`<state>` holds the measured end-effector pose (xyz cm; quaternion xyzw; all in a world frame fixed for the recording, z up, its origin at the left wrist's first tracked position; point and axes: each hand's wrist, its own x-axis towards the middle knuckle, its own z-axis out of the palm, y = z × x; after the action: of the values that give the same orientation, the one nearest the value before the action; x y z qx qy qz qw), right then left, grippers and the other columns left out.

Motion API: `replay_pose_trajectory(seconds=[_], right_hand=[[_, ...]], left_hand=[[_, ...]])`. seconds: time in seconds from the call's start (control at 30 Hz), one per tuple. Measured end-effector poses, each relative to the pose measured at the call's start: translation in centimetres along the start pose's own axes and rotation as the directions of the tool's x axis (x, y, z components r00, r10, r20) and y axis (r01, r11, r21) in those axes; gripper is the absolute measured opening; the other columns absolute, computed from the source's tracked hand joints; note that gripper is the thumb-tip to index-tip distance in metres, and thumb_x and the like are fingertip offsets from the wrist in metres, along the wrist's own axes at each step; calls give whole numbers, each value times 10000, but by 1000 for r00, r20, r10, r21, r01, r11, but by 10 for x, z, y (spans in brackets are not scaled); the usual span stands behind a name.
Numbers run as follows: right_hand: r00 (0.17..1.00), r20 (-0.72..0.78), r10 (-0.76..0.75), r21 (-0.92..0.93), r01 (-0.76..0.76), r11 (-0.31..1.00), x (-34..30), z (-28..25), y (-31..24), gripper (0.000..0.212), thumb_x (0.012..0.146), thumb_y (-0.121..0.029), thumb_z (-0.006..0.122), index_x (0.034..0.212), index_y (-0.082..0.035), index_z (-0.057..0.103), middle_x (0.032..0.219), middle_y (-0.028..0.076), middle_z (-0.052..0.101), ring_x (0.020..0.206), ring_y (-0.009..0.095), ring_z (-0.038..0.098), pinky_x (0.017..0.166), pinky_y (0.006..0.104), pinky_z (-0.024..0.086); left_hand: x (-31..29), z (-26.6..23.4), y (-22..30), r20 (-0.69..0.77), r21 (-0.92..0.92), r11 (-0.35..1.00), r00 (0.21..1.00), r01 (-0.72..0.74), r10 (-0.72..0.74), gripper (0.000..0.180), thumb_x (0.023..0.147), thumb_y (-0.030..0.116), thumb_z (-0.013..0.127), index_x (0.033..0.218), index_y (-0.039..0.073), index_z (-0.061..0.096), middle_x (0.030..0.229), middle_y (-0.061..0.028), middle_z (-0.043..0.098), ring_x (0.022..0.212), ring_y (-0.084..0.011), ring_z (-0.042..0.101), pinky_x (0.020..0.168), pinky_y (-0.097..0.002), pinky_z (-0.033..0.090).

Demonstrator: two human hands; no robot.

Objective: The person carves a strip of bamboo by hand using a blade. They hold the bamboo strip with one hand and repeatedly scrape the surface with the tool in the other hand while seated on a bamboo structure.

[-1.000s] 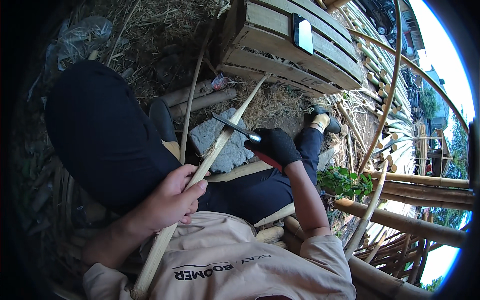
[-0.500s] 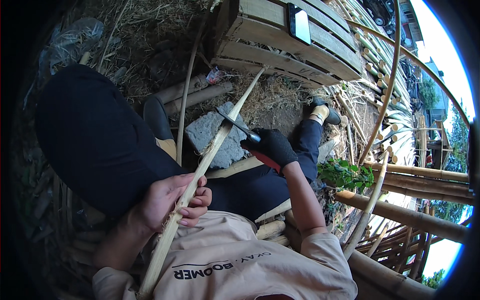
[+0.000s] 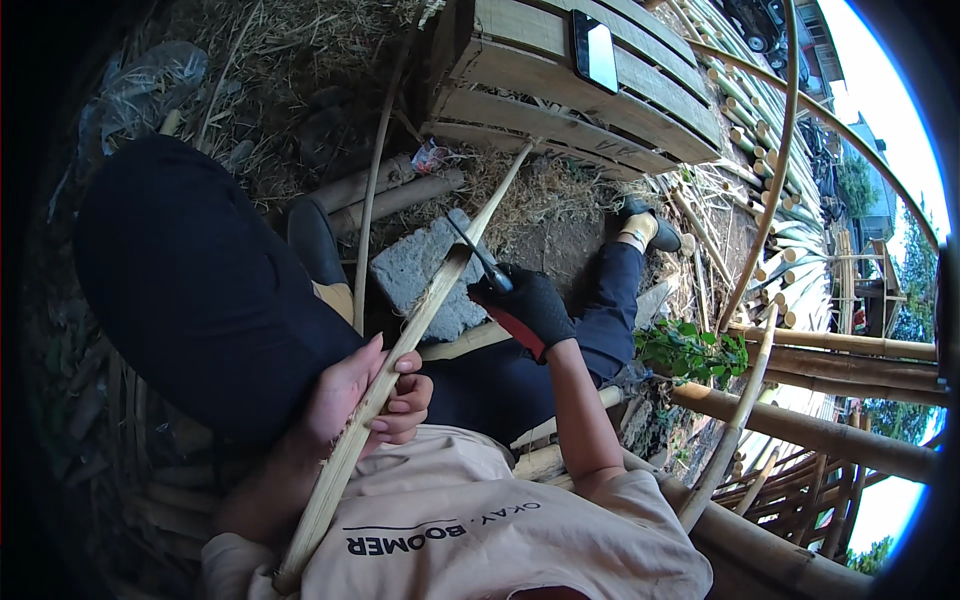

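Note:
A long, pale strip of split bamboo (image 3: 432,298) slants from my lap up toward the crate, its far end tapering to a point. My left hand (image 3: 340,396), bare, is closed round the strip's lower half, fingers curled on its right side and thumb along the left. In a black and red glove, my right hand (image 3: 530,308) grips a knife (image 3: 494,275) by its dark handle. The narrow blade lies across the strip above a grey stone block (image 3: 405,262). Fibres fray along the strip's edge.
A slatted wooden crate (image 3: 560,75) stands ahead, with a phone (image 3: 598,52) on top. My bent left leg (image 3: 200,290) rises at left. Bamboo poles (image 3: 820,435) run along the right; a green plant (image 3: 690,350) grows near them. Straw and short bamboo pieces (image 3: 395,200) litter the ground.
My right hand has drawn the knife slightly toward me and left, and the blade now points more steeply away. My left hand has shifted a little to the right on the strip.

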<state>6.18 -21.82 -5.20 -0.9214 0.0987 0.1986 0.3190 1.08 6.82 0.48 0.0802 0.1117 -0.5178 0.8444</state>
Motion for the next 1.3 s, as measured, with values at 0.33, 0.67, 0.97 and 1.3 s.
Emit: replay_pose_trajectory(seconds=[0.33, 0.67, 0.97, 1.3], right_hand=[[999, -25, 41, 138, -37, 990, -3, 8, -8, 321, 877, -342, 804, 966, -43, 730, 749, 74, 699, 679, 140, 625, 682, 346, 518], [998, -47, 53, 141, -46, 989, -6, 11, -7, 387, 861, -439, 791, 948, -68, 723, 735, 127, 688, 663, 216, 652, 689, 374, 517], [999, -23, 26, 203, -21, 979, -5, 16, 3, 334, 883, -319, 805, 993, -16, 717, 762, 85, 699, 696, 138, 616, 684, 349, 507], [998, -23, 67, 228, -60, 972, -7, 43, 51, 322, 900, -315, 790, 982, -16, 703, 723, 44, 655, 646, 127, 588, 625, 321, 488]], left_hand=[[5, -7, -4, 137, 4, 1000, 990, 11, -12, 449, 1078, 571, 308, 983, 154, 447, 849, -60, 444, 624, -144, 425, 576, -268, 383], [23, -23, -19, 110, -234, 970, 989, -72, 100, 199, 1037, 250, 465, 1051, 52, 476, 885, -59, 459, 640, -113, 431, 548, -260, 417], [28, -16, -10, 113, -324, 946, 993, 6, 32, 147, 1000, 148, 452, 1132, 85, 452, 908, -55, 449, 638, -119, 436, 519, -258, 415], [22, -12, 1, 67, -236, 966, 994, 102, -88, 126, 1030, 140, 416, 1149, 108, 439, 901, -55, 439, 563, -92, 389, 437, -224, 381]])
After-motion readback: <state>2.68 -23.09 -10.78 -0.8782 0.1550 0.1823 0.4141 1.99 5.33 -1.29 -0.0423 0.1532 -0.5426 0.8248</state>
